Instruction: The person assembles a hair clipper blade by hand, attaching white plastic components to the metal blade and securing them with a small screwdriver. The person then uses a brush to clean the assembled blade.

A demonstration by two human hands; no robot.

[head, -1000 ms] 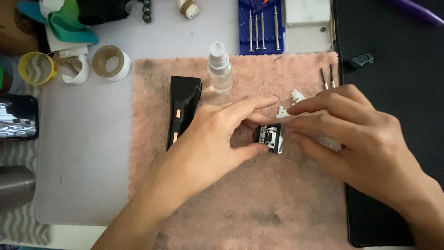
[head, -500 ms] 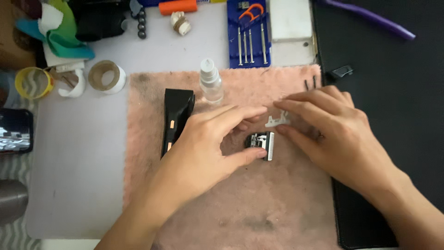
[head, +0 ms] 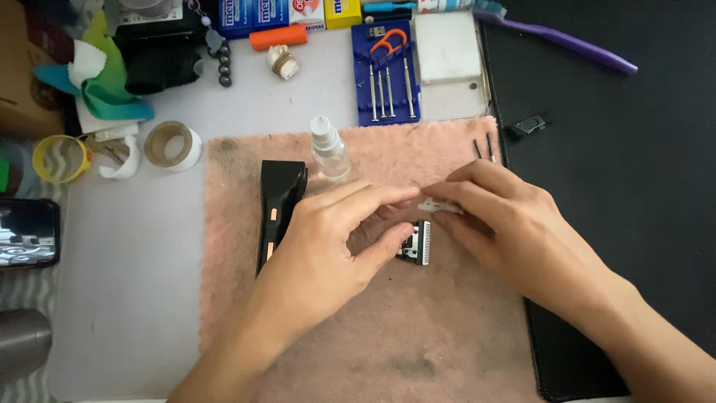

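Two hands work over a dusty pink cloth (head: 358,343) on the tabletop. At the left lies a black hair clipper body (head: 280,205), its head removed. The left hand (head: 328,246) grasps the small black toothed blade block (head: 415,243) in a thumb-and-finger grip. The right hand (head: 514,231) pinches a little white plastic piece (head: 440,206) just above it. Both parts are apart from the body, so I judge reassembly is left.

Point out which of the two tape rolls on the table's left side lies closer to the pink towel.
The brown-cored tape roll with the white outer edge. It lies right beside the pink towel's left corner, while the yellow tape roll sits farther left, past the white clip-like piece.
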